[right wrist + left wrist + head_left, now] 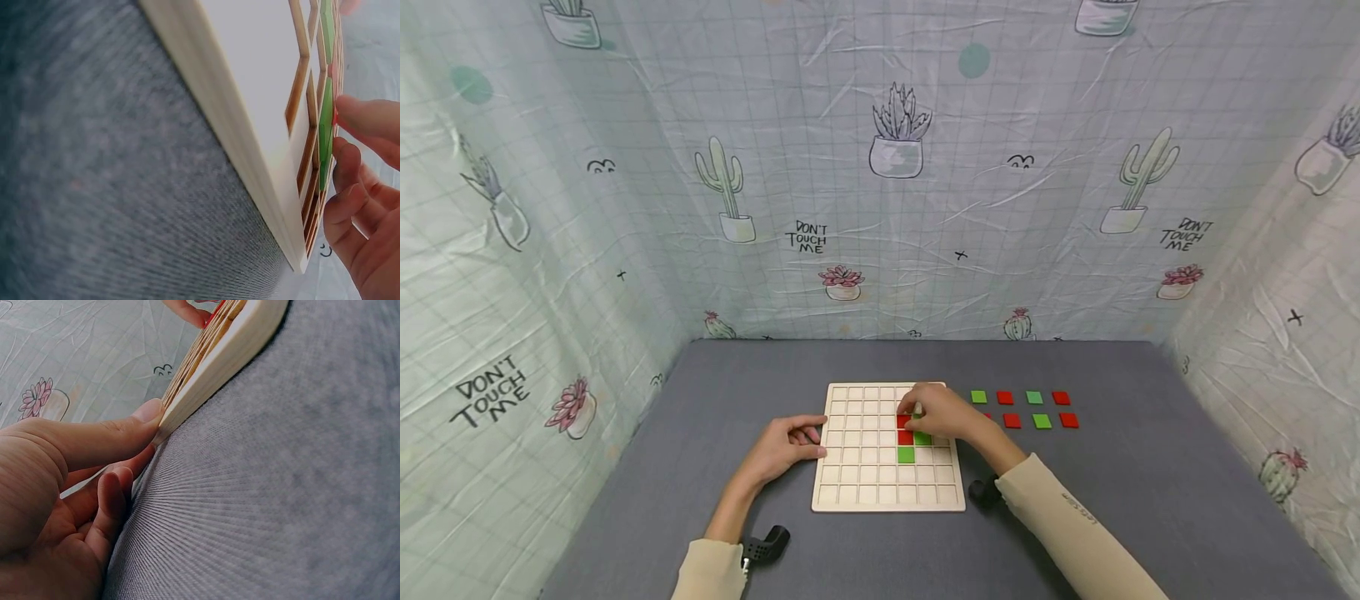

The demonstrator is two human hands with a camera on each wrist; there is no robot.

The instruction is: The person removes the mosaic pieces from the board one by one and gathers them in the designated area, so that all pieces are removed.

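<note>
A pale wooden grid board lies flat on the table. My left hand rests at its left side, thumb and index finger spread along the edge; in the left wrist view the thumb presses the board's rim. My right hand is over the upper right part of the board, its thumb and fingertips pinching a red square tile at a cell. Just below sits another red tile, with green tiles in neighbouring cells. Fingers partly hide another green tile.
Right of the board, loose red tiles and green tiles lie in two rows on the grey tabletop, partly covered by the right hand and forearm. A cactus-printed curtain surrounds the table at the back and sides.
</note>
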